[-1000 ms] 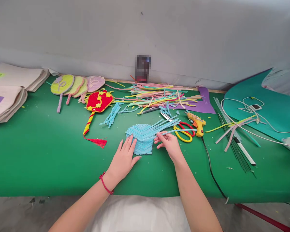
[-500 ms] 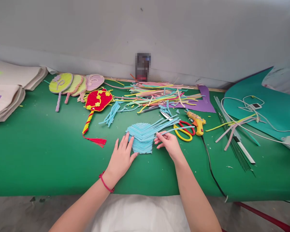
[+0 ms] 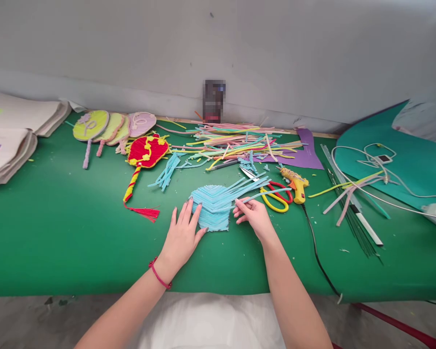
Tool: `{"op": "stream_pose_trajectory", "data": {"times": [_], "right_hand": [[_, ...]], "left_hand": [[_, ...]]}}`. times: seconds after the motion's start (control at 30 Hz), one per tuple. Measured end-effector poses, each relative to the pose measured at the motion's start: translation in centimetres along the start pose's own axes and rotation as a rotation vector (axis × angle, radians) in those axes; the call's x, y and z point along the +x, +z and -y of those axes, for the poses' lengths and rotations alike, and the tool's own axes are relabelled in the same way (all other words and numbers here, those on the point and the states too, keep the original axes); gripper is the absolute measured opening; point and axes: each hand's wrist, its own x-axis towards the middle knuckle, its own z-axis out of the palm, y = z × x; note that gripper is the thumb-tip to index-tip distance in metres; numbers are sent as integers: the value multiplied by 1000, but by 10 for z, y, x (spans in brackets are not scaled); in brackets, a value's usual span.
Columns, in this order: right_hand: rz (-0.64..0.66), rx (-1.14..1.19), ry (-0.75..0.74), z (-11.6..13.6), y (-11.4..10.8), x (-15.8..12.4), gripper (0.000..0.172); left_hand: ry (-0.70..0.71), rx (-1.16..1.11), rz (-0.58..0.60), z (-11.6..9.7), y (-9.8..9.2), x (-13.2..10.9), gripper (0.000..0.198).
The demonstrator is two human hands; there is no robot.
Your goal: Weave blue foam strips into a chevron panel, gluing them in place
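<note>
A fan panel (image 3: 213,220) covered in light blue pipe cleaners laid in V-shaped rows lies flat in front of me. Several loose pipe cleaner ends (image 3: 240,190) stick out past its right side. My left hand (image 3: 183,228) rests with fingers spread, its fingertips on the panel's left edge. At the right edge, my right hand (image 3: 253,217) is closed in a pinch on a blue pipe cleaner (image 3: 269,194), whose free end points right. Scissors (image 3: 274,199) with red and yellow handles lie just beyond my right hand, partly under the blue ends.
A yellow glue gun (image 3: 298,186) stands right of the scissors, its cord running to the front edge. Behind lies a pile of coloured pipe cleaners (image 3: 232,138). A red fan (image 3: 148,151), pastel fans (image 3: 90,125) and blue pieces (image 3: 169,170) lie left. Teal sheet (image 3: 403,155) at right.
Almost nothing differs. The whole view has shifted very slightly, while both hands keep their places at the blue panel.
</note>
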Motion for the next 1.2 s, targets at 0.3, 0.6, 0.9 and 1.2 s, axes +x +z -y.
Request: {"op": "stream_pose_trajectory", "data": {"times": [0.3, 0.6, 0.9, 1.2], "right_hand": [[6, -2, 6, -2, 0, 1, 45], [-12, 0, 10, 0, -1, 0, 44], [-20, -2, 18, -1, -2, 2, 46], [-38, 1, -3, -5, -3, 6, 43]], "left_hand": [[-4, -3, 21, 0, 1, 1, 52], [3, -23, 11, 1, -1, 1, 50], [30, -50, 10, 0, -4, 1, 48], [68, -55, 23, -1, -3, 1, 49]]}}
